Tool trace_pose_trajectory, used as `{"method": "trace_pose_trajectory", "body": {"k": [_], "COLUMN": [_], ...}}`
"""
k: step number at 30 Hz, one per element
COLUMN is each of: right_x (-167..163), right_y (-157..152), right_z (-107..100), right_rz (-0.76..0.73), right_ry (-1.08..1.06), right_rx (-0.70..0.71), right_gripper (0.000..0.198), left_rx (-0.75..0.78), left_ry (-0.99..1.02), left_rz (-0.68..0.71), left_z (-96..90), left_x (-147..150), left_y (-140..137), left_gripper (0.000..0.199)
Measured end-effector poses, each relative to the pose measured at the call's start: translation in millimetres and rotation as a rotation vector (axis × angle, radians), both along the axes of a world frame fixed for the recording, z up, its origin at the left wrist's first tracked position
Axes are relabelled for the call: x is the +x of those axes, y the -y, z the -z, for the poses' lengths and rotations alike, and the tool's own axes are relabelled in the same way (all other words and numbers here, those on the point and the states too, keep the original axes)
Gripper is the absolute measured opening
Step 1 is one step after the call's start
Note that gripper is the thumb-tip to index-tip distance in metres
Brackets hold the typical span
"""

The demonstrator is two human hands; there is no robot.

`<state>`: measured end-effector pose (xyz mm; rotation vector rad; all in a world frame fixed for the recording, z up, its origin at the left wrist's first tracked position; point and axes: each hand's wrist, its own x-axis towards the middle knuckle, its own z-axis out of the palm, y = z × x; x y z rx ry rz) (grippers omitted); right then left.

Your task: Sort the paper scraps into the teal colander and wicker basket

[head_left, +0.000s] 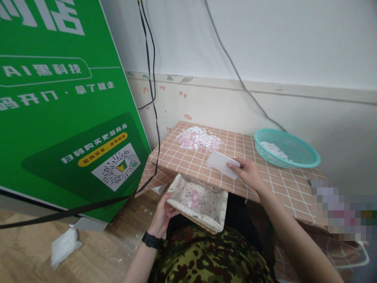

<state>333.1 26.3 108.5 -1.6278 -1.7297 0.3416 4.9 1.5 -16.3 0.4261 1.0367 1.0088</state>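
My left hand (164, 214) grips the left rim of a fabric-lined basket (216, 204), tilted below the table's front edge over my lap. Several small pink and clear pieces (194, 198) lie inside the basket. In my right hand (247, 171) is a flat white card (222, 163), pinched at its right end just above the table near the front edge. Beyond the card, a heap of small white and pink pieces (198, 137) is spread on the checked tablecloth (235, 143).
A turquoise plastic basket (306, 155) with white pieces inside stands at the table's back right. On the left rises a large green cabinet (44, 137). A black strap (157, 133) hangs past the table's left corner. A white plastic packet (64, 245) lies on the floor.
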Motion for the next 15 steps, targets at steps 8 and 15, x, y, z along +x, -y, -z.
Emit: {"method": "trace_pose_trajectory", "body": {"k": [8,15], "right_x": [-8.4,-33.0], "right_y": [-13.5,-7.0], "right_z": [2.4,7.2], "right_rz": [0.025,-0.102], "right_ry": [-0.002,-0.004], "right_rx": [0.093,0.034], "right_gripper": [0.041,0.033], "left_rx": [0.009,0.004], "left_ry": [0.002,-0.01], "left_rz": [-0.012,0.006], "left_z": [-0.7,0.1], "left_x": [0.1,-0.9], "left_y": [-0.4,-0.9], "left_gripper": [0.034,0.033]}}
